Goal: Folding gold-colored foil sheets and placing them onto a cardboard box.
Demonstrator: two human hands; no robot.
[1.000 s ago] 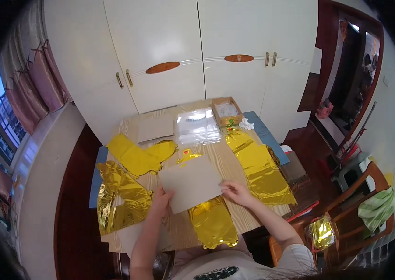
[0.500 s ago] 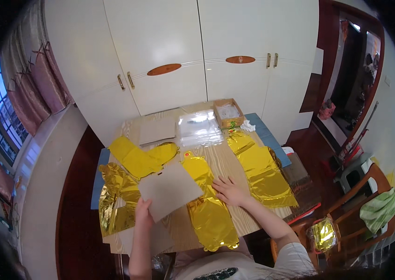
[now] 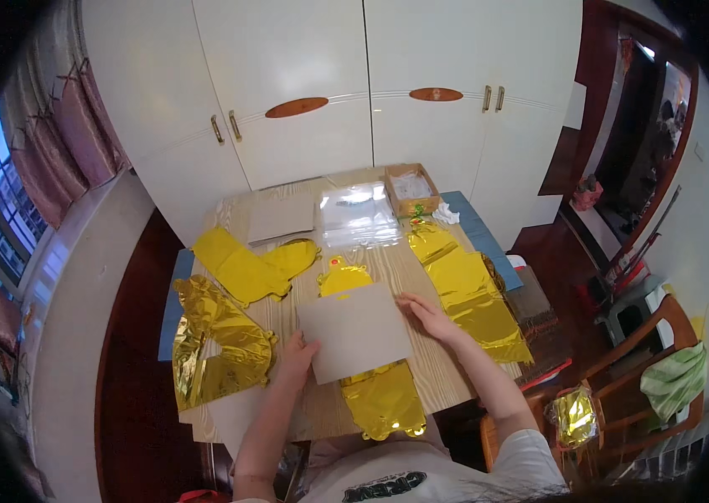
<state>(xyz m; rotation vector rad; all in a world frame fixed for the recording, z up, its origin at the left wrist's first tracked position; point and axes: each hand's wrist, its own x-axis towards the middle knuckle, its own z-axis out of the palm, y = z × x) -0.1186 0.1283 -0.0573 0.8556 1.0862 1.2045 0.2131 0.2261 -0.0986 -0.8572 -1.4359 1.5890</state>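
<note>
My left hand (image 3: 294,360) is closed on the left edge of a grey cardboard sheet (image 3: 356,334), thumb on top. Beneath the sheet lies a flat gold foil balloon (image 3: 384,404), its middle covered and both ends showing. Close to the sheet's right edge, my right hand (image 3: 428,318) is open with its fingers stretched out; whether the fingertips touch the sheet I cannot tell. More flat gold foil pieces lie around: a crinkled one (image 3: 220,344) at the left, a duller folded one (image 3: 241,267) behind it, and a long one (image 3: 476,293) at the right.
The wood-grain table (image 3: 287,323) stands before white cupboards (image 3: 287,50). Toward its back are another cardboard piece (image 3: 281,221), clear plastic bags (image 3: 359,216), and a box (image 3: 411,189) beside crumpled tissue (image 3: 447,215). A wooden chair (image 3: 614,360) holding a gold packet (image 3: 574,417) stands at right.
The cardboard sheet has moved right and been turned straighter, now covering the middle of the central foil balloon. My left hand moved with it; my right hand shifted slightly right and its palm turned sideways.
</note>
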